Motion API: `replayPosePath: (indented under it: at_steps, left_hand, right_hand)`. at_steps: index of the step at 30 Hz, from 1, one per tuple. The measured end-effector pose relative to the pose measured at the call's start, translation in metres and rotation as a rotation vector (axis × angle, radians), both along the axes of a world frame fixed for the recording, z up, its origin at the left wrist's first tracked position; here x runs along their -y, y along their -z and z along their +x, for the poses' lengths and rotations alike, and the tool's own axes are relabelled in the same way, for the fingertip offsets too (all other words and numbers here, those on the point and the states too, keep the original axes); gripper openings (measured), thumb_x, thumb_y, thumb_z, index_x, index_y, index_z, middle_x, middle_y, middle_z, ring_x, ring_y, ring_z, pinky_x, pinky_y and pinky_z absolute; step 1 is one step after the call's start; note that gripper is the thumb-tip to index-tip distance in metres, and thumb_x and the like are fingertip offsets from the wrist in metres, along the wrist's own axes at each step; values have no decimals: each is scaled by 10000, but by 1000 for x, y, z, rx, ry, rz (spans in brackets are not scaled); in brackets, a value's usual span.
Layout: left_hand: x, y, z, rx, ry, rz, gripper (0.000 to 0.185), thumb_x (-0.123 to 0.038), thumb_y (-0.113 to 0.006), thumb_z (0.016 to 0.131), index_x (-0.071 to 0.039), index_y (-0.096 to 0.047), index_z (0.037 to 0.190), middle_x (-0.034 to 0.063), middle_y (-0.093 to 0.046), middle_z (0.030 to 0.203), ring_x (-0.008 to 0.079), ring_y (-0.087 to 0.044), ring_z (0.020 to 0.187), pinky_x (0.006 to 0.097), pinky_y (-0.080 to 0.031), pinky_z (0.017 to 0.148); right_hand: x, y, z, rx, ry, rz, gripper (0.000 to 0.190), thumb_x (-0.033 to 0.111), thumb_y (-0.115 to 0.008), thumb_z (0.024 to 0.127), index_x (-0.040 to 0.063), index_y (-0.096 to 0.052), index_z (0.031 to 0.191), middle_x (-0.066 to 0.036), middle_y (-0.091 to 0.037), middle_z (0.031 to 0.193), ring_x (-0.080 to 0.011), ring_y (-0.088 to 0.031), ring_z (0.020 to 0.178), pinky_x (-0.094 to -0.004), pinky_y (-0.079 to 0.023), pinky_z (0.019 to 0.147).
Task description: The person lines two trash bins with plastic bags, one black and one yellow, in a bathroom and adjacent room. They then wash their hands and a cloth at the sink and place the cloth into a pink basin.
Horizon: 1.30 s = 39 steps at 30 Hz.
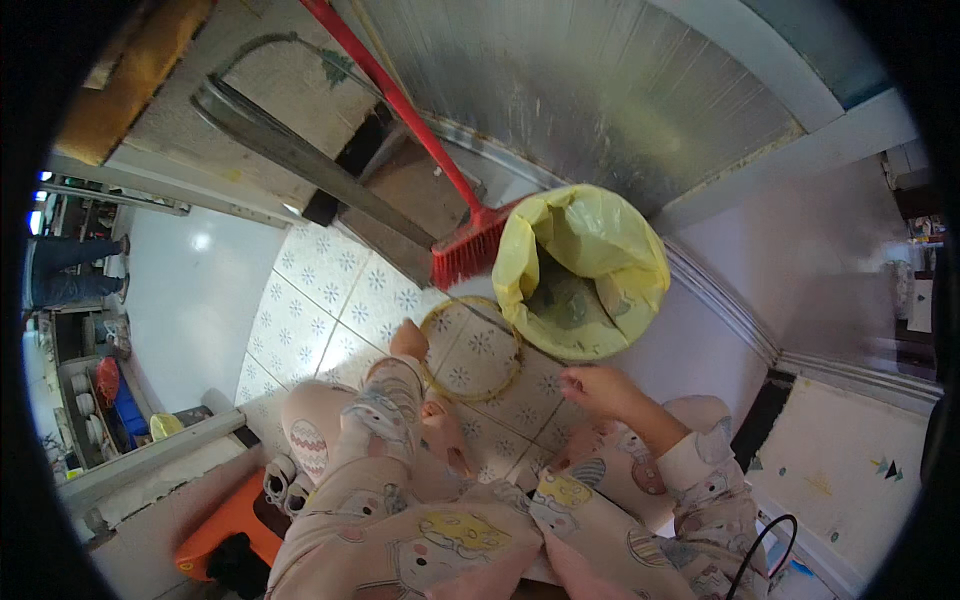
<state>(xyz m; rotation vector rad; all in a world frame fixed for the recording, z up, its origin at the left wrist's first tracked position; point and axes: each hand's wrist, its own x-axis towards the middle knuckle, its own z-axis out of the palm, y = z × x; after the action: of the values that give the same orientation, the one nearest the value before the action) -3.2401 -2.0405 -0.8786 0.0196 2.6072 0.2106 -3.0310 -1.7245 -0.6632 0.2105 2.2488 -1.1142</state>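
My left hand (409,341) closes on the left side of a thin yellow ring (429,375), which looks like a bin's rim ring, above the patterned floor tiles. To the right, my right hand (596,386) has its fingers curled near the ring and just below the bin; whether it holds anything is hard to see. A bin lined with a yellow plastic bag (645,262) stands ahead, its mouth wide and the bag folded over the edge. Behind it, a red broom (472,240) leans with its bristles down, touching or close to the bag.
A metal-framed object (300,150) lies at the upper left beside a frosted panel (570,90). Door tracks (720,300) run on the right. Shoes (281,480) and an orange plastic item (232,525) are at the lower left. Another person's legs (79,270) show at the far left.
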Motion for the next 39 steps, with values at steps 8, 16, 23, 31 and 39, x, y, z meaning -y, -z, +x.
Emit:
replayPosePath:
  at_steps: [8, 16, 23, 31, 39]
  left_hand:
    - [5, 22, 18, 136, 40, -44, 323, -227, -542, 836, 31, -525, 1029, 252, -617, 981, 374, -617, 922, 442, -498, 787]
    - [-20, -97, -43, -197, 510, -227, 187, -145, -481, 864, -7, -603, 897, 163, -672, 847, 302, -667, 805, 399, -540, 673]
    - [4, -274, -89, -371, 542, -314, 148, -101, -465, 844, -38, -577, 918, 179, -658, 826, 345, -654, 772, 439, -528, 663]
    - [-37, -388, -25, -408, 419, 205, 157, -138, -640, 765, 7, -600, 812, 212, -629, 738, 383, -619, 705, 417, -502, 619]
    - [-176, -297, -17, -295, 437, 427, 258, -253, -635, 695, -16, -668, 790, 191, -637, 714, 346, -637, 693, 405, -511, 661]
  right_hand:
    - [-3, -25, 8, -58, 55, -56, 297, 218, -586, 858, 53, -573, 1104, -152, -631, 970, -311, -614, 887, -393, -488, 752]
    - [5, -46, -6, -237, 31, -216, 314, 174, -581, 857, 18, -553, 1129, -179, -609, 1015, -309, -614, 895, -381, -487, 767]
    - [-1, -75, -30, -382, 87, -276, 344, 153, -579, 859, 6, -512, 1163, -179, -581, 1070, -300, -605, 922, -370, -478, 793]
    - [3, -111, -52, -800, 520, -417, 556, 161, -589, 874, 30, -330, 1348, -155, -495, 1209, -248, -533, 1050, -342, -432, 879]
    - [-110, -70, -60, -657, 796, 192, 366, 118, -541, 858, 78, -547, 1222, -175, -631, 1061, -290, -626, 935, -358, -478, 815]
